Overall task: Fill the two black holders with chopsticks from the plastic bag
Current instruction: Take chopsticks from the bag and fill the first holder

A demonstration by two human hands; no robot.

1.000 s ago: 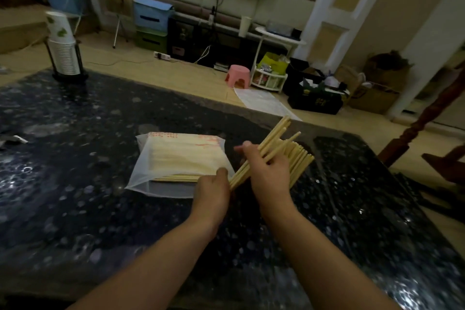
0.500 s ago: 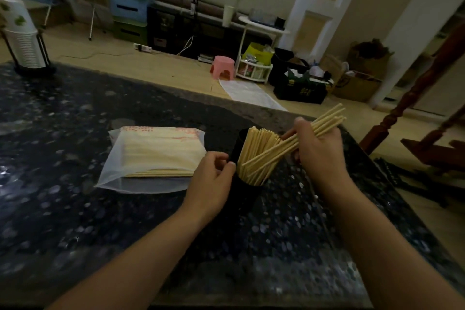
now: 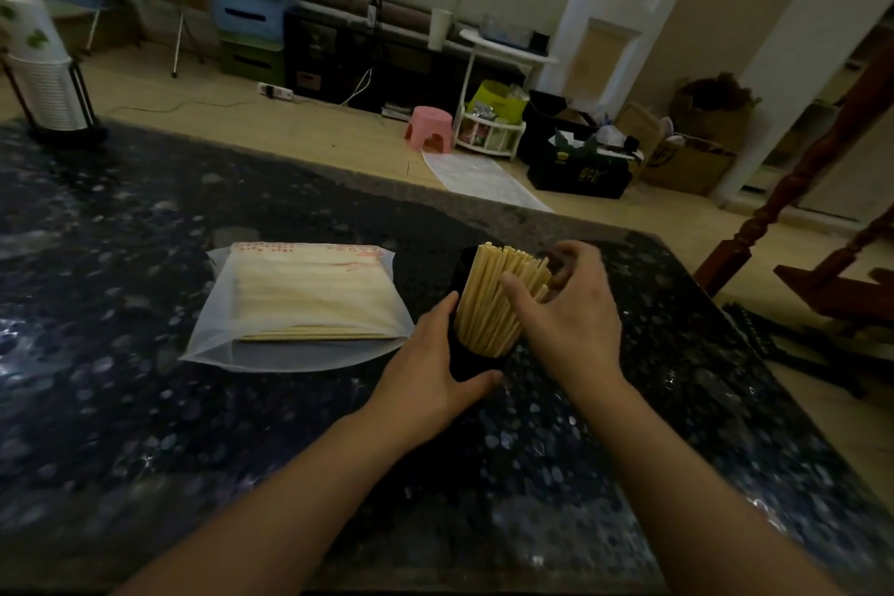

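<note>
Standing upright on the dark speckled table (image 3: 145,402), one black holder (image 3: 465,361) is packed with pale wooden chopsticks (image 3: 493,305); their tips fan out above its rim, leaning slightly away from the camera. Left hand (image 3: 430,378) wraps the holder's near-left side, fingers curled against its wall, thumb across its base. Right hand (image 3: 566,310) sits on the bundle from the holder's right, thumb pressed on the front sticks and fingers curled over the far tips. Just left of the holder, nearly touching the left hand, lies the frosted plastic bag (image 3: 300,305), flat, red print along its far edge, more chopsticks stacked inside lengthwise. Only one holder visible. Well left of the holder, at the table's far edge, a rack of stacked paper cups (image 3: 46,82).
</note>
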